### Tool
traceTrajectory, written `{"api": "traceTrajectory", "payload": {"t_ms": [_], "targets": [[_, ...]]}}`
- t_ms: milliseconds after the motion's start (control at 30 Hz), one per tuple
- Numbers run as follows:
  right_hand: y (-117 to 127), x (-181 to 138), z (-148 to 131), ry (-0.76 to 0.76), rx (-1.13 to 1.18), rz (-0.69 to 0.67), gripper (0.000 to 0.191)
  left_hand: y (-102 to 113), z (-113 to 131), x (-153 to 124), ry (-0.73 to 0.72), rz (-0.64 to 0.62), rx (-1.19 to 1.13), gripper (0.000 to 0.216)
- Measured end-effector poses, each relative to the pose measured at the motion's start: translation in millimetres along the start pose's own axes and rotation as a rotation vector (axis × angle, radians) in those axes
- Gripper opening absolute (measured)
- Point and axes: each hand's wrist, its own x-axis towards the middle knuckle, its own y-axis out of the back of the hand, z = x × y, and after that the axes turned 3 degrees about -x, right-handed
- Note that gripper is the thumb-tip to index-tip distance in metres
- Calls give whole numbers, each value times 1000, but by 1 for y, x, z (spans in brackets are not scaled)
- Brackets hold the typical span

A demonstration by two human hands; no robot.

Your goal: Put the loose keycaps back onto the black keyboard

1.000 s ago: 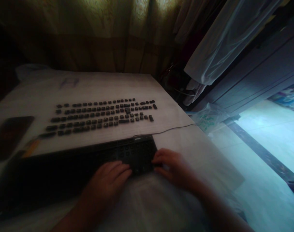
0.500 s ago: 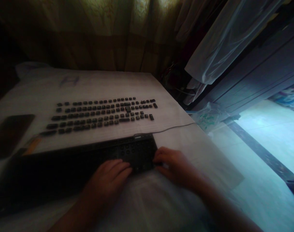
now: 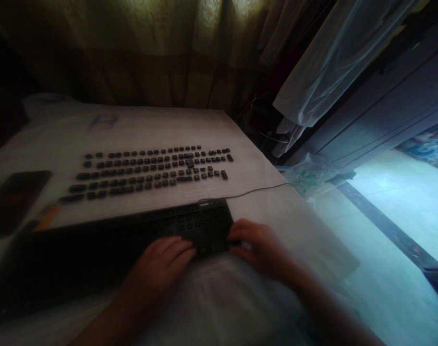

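A black keyboard body [image 3: 107, 250] with its keycaps off lies across the near part of a white-covered table [image 3: 212, 129]. My left hand [image 3: 161, 269] rests on the keyboard's front edge near its right end, fingers stretched out and lying flat. My right hand [image 3: 257, 247] is at the keyboard's right end, its curled fingers touching the side; whether they grip it is unclear. Behind the keyboard, several loose black keycaps [image 3: 150, 170] lie in rows in keyboard layout on the cloth.
A thin cable [image 3: 258, 191] runs from the keyboard's back edge to the table's right side. A dark phone [image 3: 15, 199] lies at the left. Curtains [image 3: 150, 53] hang behind the table, a pale cloth [image 3: 330, 62] at the right. A crumpled plastic bag [image 3: 309, 175] lies on the floor.
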Motion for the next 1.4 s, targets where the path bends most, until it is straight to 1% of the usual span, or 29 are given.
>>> {"api": "traceTrajectory", "payload": {"t_ms": [367, 500, 733, 900, 1100, 1400], "targets": [[-2, -2, 0, 6, 7, 42, 19, -3, 0, -2, 5, 5, 9, 31], [-2, -1, -1, -19, -27, 19, 19, -3, -1, -3, 11, -17, 10, 32], [4, 5, -9, -63, -57, -59, 19, -2, 1, -1, 7, 7, 0, 31], [8, 10, -12, -121, -50, -109, 20, -2, 0, -1, 2, -4, 1, 33], [13, 15, -17, -113, -103, -169, 20, -5, 1, -4, 42, -17, -6, 33], [9, 11, -15, -80, -120, -132, 17, -2, 0, -1, 5, 0, 6, 32]]}}
